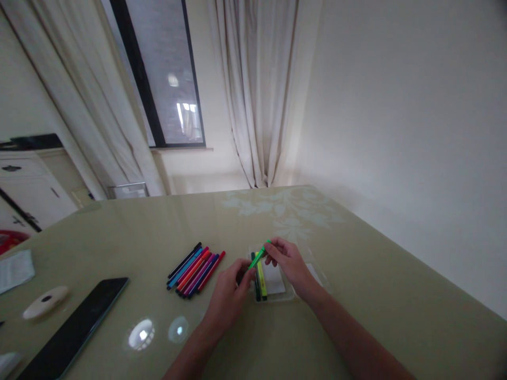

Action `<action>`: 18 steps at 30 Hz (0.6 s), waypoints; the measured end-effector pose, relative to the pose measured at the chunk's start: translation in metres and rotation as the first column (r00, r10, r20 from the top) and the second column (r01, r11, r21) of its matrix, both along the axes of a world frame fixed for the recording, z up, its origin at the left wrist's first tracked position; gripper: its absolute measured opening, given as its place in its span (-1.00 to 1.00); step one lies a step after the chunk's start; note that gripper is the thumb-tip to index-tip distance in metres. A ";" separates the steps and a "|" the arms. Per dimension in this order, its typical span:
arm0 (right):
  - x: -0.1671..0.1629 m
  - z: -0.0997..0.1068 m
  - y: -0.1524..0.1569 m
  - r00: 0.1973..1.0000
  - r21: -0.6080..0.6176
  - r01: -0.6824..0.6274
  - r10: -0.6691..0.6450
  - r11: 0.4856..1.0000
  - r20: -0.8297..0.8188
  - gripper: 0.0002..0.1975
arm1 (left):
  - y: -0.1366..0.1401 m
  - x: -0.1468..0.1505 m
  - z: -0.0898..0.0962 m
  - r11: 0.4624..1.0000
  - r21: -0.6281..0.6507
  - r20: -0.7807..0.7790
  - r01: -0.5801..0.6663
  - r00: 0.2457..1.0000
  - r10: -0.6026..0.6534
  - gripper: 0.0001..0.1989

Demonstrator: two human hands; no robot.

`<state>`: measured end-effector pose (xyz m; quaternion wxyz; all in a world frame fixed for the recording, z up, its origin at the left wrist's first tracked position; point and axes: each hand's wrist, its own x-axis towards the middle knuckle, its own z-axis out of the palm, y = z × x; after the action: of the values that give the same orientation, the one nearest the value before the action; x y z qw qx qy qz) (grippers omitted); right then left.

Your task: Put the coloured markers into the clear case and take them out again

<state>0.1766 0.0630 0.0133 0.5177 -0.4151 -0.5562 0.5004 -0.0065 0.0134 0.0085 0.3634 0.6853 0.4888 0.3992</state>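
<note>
A bright green marker pen (pixel 259 256) is held slantwise between my two hands. My left hand (pixel 233 285) pinches its lower end, and my right hand (pixel 285 259) grips the upper end with thumb and fingers. Beneath them lies a clear plastic case (pixel 279 297), spread open on the table. Inside its left side rest a dark green marker (pixel 256 285) and a yellow-green marker (pixel 262 282), side by side. Left of my left hand, several colored markers (pixel 196 270) lie in a slanting row, among them black, blue, red, orange and purple.
The glossy table (pixel 340 338) has a black tablet (pixel 77 327) at its left. Beside that lie a white oval object (pixel 46 302) and a paper (pixel 16 270). A wall (pixel 415 132) runs along the right edge; curtains (pixel 257 95) hang at the back.
</note>
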 end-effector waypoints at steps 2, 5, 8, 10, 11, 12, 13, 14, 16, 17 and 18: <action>0.001 0.002 0.000 0.999 -0.020 -0.009 0.008 1.000 -0.034 -0.60 | 0.000 0.000 0.000 1.000 -0.012 -0.014 -0.001 1.000 0.000 -0.64; 0.001 0.006 -0.003 0.998 -0.032 -0.030 0.029 0.999 -0.049 -0.61 | -0.001 0.001 -0.001 1.000 -0.006 -0.028 -0.007 1.000 0.007 -0.61; -0.001 0.009 -0.006 0.998 -0.035 -0.048 0.046 0.998 -0.049 -0.62 | -0.001 0.001 -0.001 1.000 0.000 -0.035 0.002 0.999 -0.002 -0.60; -0.002 0.009 -0.007 0.997 -0.041 -0.055 0.053 0.998 -0.058 -0.62 | -0.001 0.002 0.000 1.000 -0.010 -0.036 0.021 0.999 -0.022 -0.59; -0.002 0.008 -0.006 0.997 -0.042 -0.052 0.049 0.998 -0.060 -0.63 | -0.001 0.002 0.001 0.999 -0.012 -0.038 0.032 0.999 -0.032 -0.60; -0.001 0.008 -0.005 0.998 -0.042 -0.039 0.036 0.998 -0.060 -0.64 | -0.002 0.002 0.001 0.999 -0.007 -0.045 0.039 0.998 -0.039 -0.60; 0.001 0.007 -0.003 0.998 -0.040 -0.017 0.014 0.999 -0.055 -0.65 | -0.002 0.002 0.001 0.999 0.006 -0.061 0.042 0.997 -0.041 -0.60; 0.004 0.005 -0.001 0.999 -0.034 0.017 -0.018 0.999 -0.042 -0.65 | -0.003 0.001 0.001 0.999 0.033 -0.088 0.040 0.995 -0.037 -0.61; 0.012 0.001 0.005 0.995 -0.010 0.096 -0.096 0.995 0.016 -0.65 | -0.004 0.000 -0.001 0.992 0.117 -0.180 0.041 0.984 -0.020 -0.61; 0.016 -0.001 0.008 0.991 -0.002 0.121 -0.120 0.993 0.065 -0.65 | -0.005 -0.001 -0.003 0.985 0.161 -0.241 0.060 0.970 -0.020 -0.59; 0.020 -0.003 0.011 0.984 -0.002 0.127 -0.125 0.992 0.124 -0.65 | -0.005 -0.001 -0.005 0.976 0.196 -0.306 0.092 0.952 -0.028 -0.54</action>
<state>0.1964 0.0735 0.0105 0.5107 -0.4823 -0.5574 0.4426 -0.0078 0.0081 0.0034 0.2231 0.7870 0.4728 0.3277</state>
